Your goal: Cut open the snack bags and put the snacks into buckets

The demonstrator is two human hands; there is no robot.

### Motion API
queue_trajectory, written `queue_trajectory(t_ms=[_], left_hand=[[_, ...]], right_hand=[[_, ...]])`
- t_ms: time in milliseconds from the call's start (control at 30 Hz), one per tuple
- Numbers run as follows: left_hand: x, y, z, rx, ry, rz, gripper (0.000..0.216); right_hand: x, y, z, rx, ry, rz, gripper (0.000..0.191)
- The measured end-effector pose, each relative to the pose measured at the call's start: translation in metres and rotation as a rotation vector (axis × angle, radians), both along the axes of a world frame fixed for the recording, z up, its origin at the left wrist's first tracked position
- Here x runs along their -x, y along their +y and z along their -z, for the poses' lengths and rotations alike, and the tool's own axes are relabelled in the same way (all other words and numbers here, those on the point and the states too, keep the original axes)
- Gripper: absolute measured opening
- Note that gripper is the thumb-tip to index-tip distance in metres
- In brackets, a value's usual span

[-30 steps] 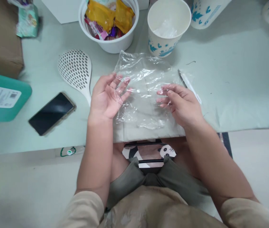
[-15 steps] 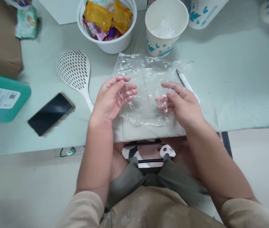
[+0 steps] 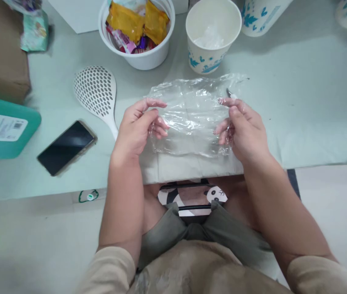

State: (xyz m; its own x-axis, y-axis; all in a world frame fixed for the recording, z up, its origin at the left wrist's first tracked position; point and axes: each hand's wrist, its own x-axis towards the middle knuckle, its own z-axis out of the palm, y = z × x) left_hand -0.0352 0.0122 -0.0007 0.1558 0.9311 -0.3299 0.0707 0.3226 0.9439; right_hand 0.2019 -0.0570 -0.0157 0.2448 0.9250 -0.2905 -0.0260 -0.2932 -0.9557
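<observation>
A crinkled sheet of clear plastic, perhaps a bag [image 3: 188, 116], stretches between my two hands above the table. At its left side, my left hand [image 3: 138, 128] pinches the plastic between thumb and fingers, the other fingers showing behind or through it. My right hand [image 3: 247, 130] grips the opposite side with thumb against the fingers, the fingertips partly covered by the film. Mostly hidden behind the right hand and plastic is a pen-like thing [image 3: 230, 94] with a dark tip. Beyond the plastic stands a paper cup [image 3: 205, 61] with crumpled clear plastic inside.
A white tub [image 3: 148, 61] of wrapped snacks stands at the back. Left of my hands are a slotted skimmer [image 3: 95, 87], a phone [image 3: 66, 148] and a teal container [image 3: 7, 147]. More paper cups [image 3: 260, 16] are at the back right. The table's front edge [image 3: 191, 177] runs below my wrists.
My hands have moved apart, the right one rightward and the left slightly leftward. The plastic between them is pulled tauter, and my right hand now covers more of the pen-like thing.
</observation>
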Motion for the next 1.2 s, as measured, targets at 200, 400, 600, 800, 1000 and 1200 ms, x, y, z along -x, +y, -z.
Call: queue_trajectory(t_ms=[200, 400, 600, 800, 1000, 1200], left_hand=[[0.004, 0.003, 0.0, -0.026, -0.06, -0.015, 0.011], [0.009, 0.0, 0.001, -0.05, -0.114, 0.033, 0.017], [0.012, 0.0, 0.011, -0.201, -0.087, 0.043, 0.024], [0.015, 0.002, 0.017, -0.343, 0.104, 0.102, 0.026], [0.016, 0.008, 0.023, -0.558, 0.102, 0.108, 0.019], [0.011, 0.009, 0.026, -0.518, -0.184, 0.03, 0.05]], right_hand=[[-0.003, -0.001, 0.005, -0.017, 0.008, -0.13, 0.028], [-0.003, 0.004, 0.006, -0.196, -0.031, 0.02, 0.008], [-0.011, 0.004, 0.002, -0.147, -0.049, -0.009, 0.025], [-0.013, 0.003, 0.008, -0.306, -0.21, 0.037, 0.022], [-0.017, 0.001, 0.011, -0.494, -0.392, -0.046, 0.019], [-0.016, 0.001, 0.014, -0.527, -0.256, 0.026, 0.073]])
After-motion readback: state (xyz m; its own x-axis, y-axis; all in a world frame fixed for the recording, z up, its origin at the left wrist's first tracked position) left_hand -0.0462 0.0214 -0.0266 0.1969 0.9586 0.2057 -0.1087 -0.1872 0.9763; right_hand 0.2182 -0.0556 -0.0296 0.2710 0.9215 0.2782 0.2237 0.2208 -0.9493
